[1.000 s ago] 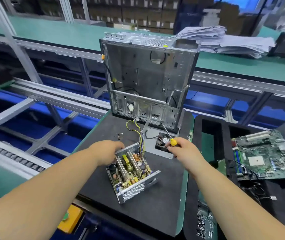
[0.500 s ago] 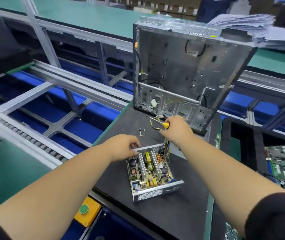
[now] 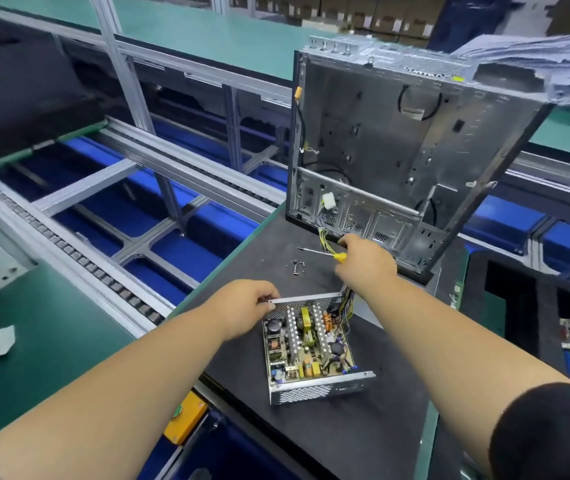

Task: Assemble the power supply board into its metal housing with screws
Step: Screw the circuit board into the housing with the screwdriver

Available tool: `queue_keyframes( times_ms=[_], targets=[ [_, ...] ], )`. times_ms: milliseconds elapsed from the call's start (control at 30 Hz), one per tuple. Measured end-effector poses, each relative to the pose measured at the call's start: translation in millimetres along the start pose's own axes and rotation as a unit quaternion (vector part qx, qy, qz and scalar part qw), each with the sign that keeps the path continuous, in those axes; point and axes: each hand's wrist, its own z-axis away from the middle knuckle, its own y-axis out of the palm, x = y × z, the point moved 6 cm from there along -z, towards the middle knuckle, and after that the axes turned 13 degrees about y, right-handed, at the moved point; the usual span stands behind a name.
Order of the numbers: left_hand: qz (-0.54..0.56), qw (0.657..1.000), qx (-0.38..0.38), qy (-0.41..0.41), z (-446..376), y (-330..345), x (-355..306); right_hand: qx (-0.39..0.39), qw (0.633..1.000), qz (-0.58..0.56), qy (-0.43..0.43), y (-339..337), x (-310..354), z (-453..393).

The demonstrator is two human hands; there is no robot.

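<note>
Head view: the right hand (image 3: 366, 263), gripping the screwdriver (image 3: 325, 252), had been carried from beside the board toward the loose screws (image 3: 295, 265); picking up a screw was judged next. The left hand (image 3: 247, 306) remained pinched on the rim of the metal housing (image 3: 314, 389), the power supply board (image 3: 306, 344) seated inside, on the black mat (image 3: 363, 434)

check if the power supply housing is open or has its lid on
Open. The power supply housing has no lid: the board inside shows from above.
</note>
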Motion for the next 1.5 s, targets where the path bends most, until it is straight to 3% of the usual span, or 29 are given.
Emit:
queue_keyframes(
  times_ms=[133, 300, 600, 733, 933, 1133, 1367, 1500],
  targets=[
    [-0.025, 0.999, -0.011, 0.021, -2.5, 4.1, -3.5, 0.037, 0.988, -0.145, 0.03, -6.3, -17.7, 16.2],
    [-0.025, 0.999, -0.004, 0.038, -16.2, 11.1, -18.7, 0.072, 0.973, -0.209, 0.067, -10.6, -59.3, 37.3],
    [0.025, 0.998, -0.01, 0.061, -35.0, 18.2, -30.4, 0.037, 0.986, -0.094, 0.135, -11.9, -127.6, 71.8],
    [0.058, 0.997, -0.007, 0.05, -34.3, 17.6, -31.5, 0.042, 0.981, -0.146, 0.117, -13.7, -120.4, 77.8],
    [0.066, 0.997, -0.003, 0.044, -31.1, 16.9, -33.6, 0.091, 0.981, -0.169, 0.012, -19.6, -68.3, 82.5],
    [0.101, 0.993, -0.052, 0.03, -10.9, 11.0, -21.1, 0.098, 0.981, -0.168, -0.006, -9.2, -32.3, 79.1],
    [0.158, 0.983, 0.09, 0.038, 18.2, 21.9, -12.4, 0.088, 0.988, -0.127, -0.004, 3.0, -32.2, 80.5],
    [0.205, 0.952, 0.216, 0.07, 34.6, 37.9, -25.3, 0.09, 0.986, -0.139, 0.006, 6.7, -36.3, 80.8]
  ],
)
